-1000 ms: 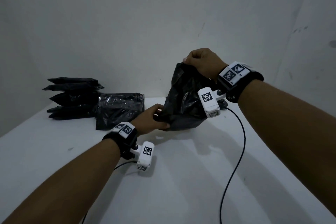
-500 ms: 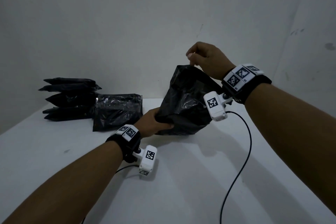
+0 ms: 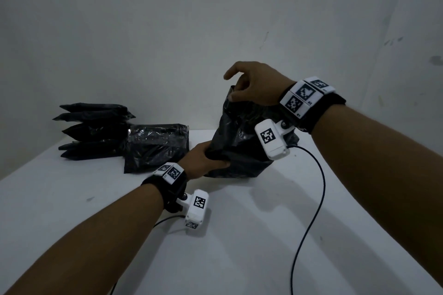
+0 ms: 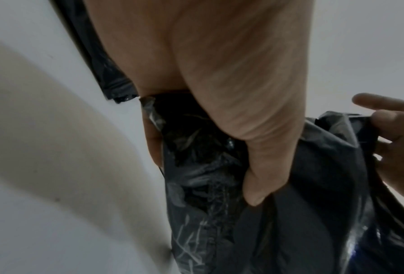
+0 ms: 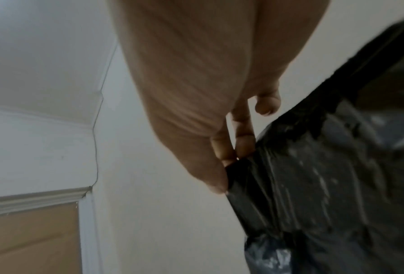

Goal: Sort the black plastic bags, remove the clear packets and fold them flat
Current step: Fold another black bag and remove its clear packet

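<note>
The left hand [image 3: 203,163] gripped the bag's [image 3: 239,141] lower edge at 7 o'clock, on the table [image 3: 239,246] at centre, while the right hand [image 3: 254,86] pinched its top rim at 12 o'clock, index finger extended. A second before, the right hand was a closed fist on the rim. Only the left wrist view showed clear film [image 4: 191,185] under the left thumb.

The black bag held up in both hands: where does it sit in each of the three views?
Head: black bag stands centre, between the hands.
Left wrist: it fills the lower right, under the thumb.
Right wrist: it runs down the right side.
Shared landmark: the right hand pinching the bag's top edge, seen at far right from the left wrist.
</note>
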A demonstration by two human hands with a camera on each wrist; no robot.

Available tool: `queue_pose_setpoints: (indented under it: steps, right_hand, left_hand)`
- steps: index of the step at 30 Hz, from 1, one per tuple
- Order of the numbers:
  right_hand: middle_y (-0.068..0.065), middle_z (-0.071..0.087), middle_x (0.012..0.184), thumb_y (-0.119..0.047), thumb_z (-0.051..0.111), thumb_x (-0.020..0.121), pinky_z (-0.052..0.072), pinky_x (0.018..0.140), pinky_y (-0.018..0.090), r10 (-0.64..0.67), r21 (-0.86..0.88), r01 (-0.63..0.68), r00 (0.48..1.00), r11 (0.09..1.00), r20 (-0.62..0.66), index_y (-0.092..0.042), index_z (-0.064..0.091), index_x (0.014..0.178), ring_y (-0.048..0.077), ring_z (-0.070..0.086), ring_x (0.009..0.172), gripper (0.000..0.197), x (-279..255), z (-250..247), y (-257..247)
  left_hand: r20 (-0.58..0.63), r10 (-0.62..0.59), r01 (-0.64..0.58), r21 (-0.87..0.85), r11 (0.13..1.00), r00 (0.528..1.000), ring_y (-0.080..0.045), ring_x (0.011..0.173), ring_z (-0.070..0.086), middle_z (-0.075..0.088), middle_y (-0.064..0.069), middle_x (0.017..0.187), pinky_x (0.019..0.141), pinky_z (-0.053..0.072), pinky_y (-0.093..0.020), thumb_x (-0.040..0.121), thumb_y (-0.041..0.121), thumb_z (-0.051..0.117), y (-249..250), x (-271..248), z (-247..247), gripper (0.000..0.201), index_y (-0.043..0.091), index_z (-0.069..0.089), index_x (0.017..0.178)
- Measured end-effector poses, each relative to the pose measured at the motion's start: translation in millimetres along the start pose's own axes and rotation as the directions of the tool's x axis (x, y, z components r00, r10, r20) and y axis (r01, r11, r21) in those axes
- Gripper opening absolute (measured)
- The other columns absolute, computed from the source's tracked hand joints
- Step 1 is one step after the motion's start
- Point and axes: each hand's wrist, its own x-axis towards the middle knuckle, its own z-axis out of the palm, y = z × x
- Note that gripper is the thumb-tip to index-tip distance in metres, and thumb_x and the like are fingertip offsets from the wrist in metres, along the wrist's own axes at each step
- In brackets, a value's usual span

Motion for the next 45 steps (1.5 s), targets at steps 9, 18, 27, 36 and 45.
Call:
queue_pose_setpoints:
  steps: [9,18,27,36,45]
  right_hand:
    - [-0.008,0.072,0.077,-0.021,0.074,0.086,0.046,0.068,0.013,-0.043,0.123,0.063,0.987,0.990,-0.157,-0.021,0.067,0.103,-0.004,0.063,0.065,0.019,9.0,-4.1,-2.9]
    - [-0.008,0.069,0.095,-0.051,0.072,0.084,0.047,0.078,0.018,0.073,0.134,-0.016,0.900,0.991,-0.430,-0.020,0.065,0.109,0.006,0.063,0.085,0.040,-8.1,-19.2,23.9]
    - [-0.011,0.069,0.119,-0.045,0.088,0.056,0.055,0.076,0.039,0.304,0.665,-0.325,0.941,0.673,0.152,-0.036,0.056,0.124,0.015,0.067,0.106,0.075,-84.2,103.2,88.2]
    - [0.009,0.073,0.100,-0.007,0.085,0.074,0.056,0.061,0.030,0.336,0.699,-0.189,0.939,0.690,-0.078,-0.013,0.067,0.110,0.020,0.067,0.079,0.041,-93.3,121.7,101.8]
    - [0.003,0.069,0.101,-0.012,0.089,0.069,0.055,0.084,0.031,0.209,0.448,-0.110,0.962,0.887,-0.178,-0.008,0.064,0.103,0.019,0.065,0.094,0.042,-92.2,126.2,108.9]
  left_hand:
    - [0.044,-0.048,0.045,0.063,0.997,0.998,0.001,0.099,0.067,0.071,0.017,0.107,0.083,0.052,-0.016,0.079,0.023,0.085,4.5,-3.4,-7.4,0.041,0.038,0.063,0.110]
    - [-0.142,-0.063,0.031,-0.213,0.977,0.988,-0.024,0.100,0.073,0.076,-0.007,0.106,0.085,0.059,-0.034,0.088,0.016,0.076,5.6,-0.2,-8.8,0.021,0.013,0.071,0.108]
    - [-0.251,-0.102,-0.066,-0.584,0.809,0.963,-0.040,0.099,0.064,0.075,-0.017,0.103,0.093,0.040,-0.051,0.071,0.025,0.089,22.1,5.3,1.4,0.027,0.019,0.078,0.095]
    - [-0.377,0.036,-0.222,-0.463,0.858,0.926,-0.028,0.114,0.064,0.066,-0.013,0.127,0.092,0.056,-0.044,0.081,0.032,0.073,40.0,9.1,-12.8,0.058,0.013,0.052,0.131]
    - [-0.393,0.352,-0.196,0.386,0.902,0.849,-0.001,0.067,0.052,0.058,0.013,0.070,0.067,0.039,-0.019,0.084,0.068,0.057,129.1,18.7,-57.9,0.047,0.022,0.061,0.076]
